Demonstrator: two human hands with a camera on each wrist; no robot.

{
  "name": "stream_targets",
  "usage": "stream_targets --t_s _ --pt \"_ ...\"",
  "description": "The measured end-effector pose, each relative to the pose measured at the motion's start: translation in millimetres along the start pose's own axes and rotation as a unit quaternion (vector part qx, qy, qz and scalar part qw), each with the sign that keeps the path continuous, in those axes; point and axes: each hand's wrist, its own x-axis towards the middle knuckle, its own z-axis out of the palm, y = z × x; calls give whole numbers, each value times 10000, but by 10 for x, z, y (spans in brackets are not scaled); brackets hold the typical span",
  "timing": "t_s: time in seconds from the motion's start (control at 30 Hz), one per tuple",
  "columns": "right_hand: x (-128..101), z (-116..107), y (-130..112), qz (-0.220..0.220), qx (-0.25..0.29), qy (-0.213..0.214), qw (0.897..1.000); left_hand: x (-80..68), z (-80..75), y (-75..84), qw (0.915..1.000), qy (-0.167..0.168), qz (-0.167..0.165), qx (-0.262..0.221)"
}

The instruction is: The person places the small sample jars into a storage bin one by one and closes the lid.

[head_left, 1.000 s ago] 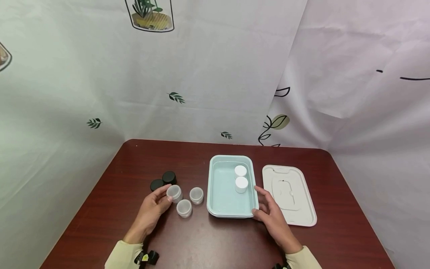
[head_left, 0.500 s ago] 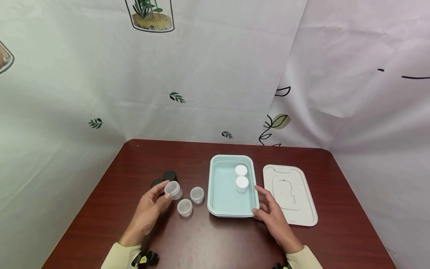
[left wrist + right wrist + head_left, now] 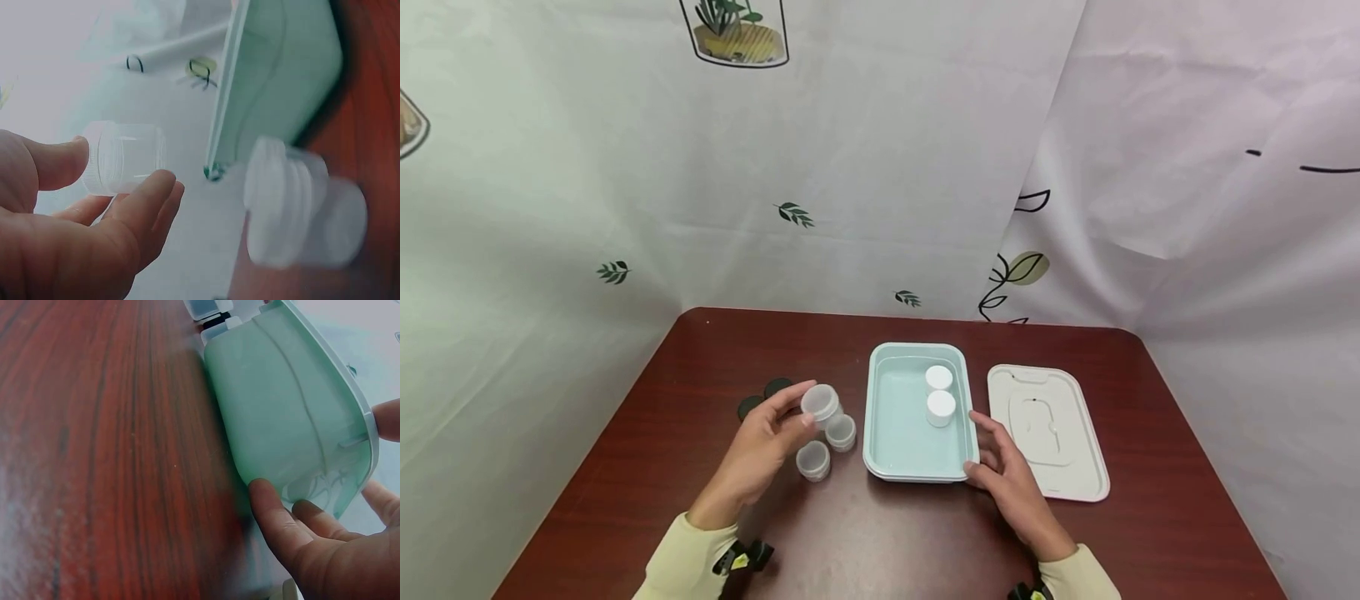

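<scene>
Two hands work at the near edge of the dark wood table (image 3: pixel 625 467). Our left hand (image 3: pixel 765 450) pinches a small clear jar (image 3: pixel 820 403) between thumb and fingertips, lifted off the table just left of the mint-green bin (image 3: pixel 891 462). Our right hand (image 3: pixel 1003 467) rests against the bin's near right corner, thumb on the wall and fingers lightly spread along the rim.

We judge the sorting under halfway: two white-lidded jars (image 3: pixel 939 392) already stand inside the bin, one jar is in the air, and two clear jars (image 3: pixel 826 446) wait on the table with two black-lidded jars (image 3: pixel 763 397) behind them.

The held jar looks translucent, ribbed near its rim and tilted. Farther right, the bin's white lid (image 3: pixel 1049 433) lies flat.
</scene>
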Motion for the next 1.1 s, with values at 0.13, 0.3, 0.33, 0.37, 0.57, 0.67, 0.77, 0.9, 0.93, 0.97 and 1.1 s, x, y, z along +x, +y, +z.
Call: stream_targets --t_s 0.13,0.3,0.33,0.37,0.57,0.67,0.77,0.9,0.93,0.97,1.1 --pt "-4 -7 4 12 50 -29 10000 90 156 81 9993 -381 30 -32" --pt "2 -12 18 -3 91 -38 10000 204 359 124 9970 -757 188 15" --pt "5 -13 21 -10 94 -49 9999 222 397 125 9965 -811 203 17" --pt "8 -13 24 -18 98 -64 9999 241 433 122 9960 -872 208 25" --pt "18 -13 23 -22 62 -60 10000 361 641 95 9930 -1177 87 91" --pt "18 -11 16 10 27 -1 10000 422 742 87 9912 -1313 13 145" --pt "19 -6 12 44 23 23 10000 475 841 77 9890 -1473 -90 109" --pt "20 5 14 70 44 28 10000 525 963 47 9861 -1640 -163 193" --pt "19 7 12 73 50 29 10000 536 989 36 9855 -1668 -152 259" --pt "18 9 12 77 49 28 10000 551 1018 22 9849 -1689 -148 349" --pt "12 6 5 60 27 8 10000 604 1119 -18 9807 -1713 -97 940"
